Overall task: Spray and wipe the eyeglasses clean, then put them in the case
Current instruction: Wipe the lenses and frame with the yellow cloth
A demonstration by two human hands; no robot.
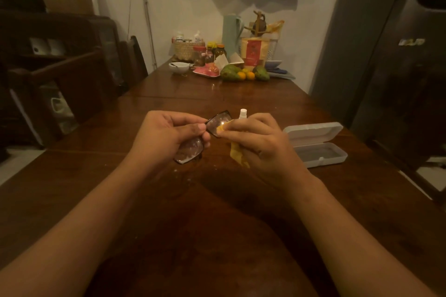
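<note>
We note: left hand (169,136) pinches the eyeglasses (218,123) near the bridge, above the table (217,224); right hand (259,144) grips a yellow cloth (235,152) against the far lens. The case (316,143) lies open at right.

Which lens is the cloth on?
The far lens, toward the spray bottle: the right hand pinches the yellow cloth onto it. The near lens, under the left hand, is uncovered.

On the wooden table (217,224), at its far end: a basket (185,50), jars (199,56), a green jug (230,31), a white bowl (179,67), fruit (230,73); a dark fridge (407,75) stands on the right
</note>
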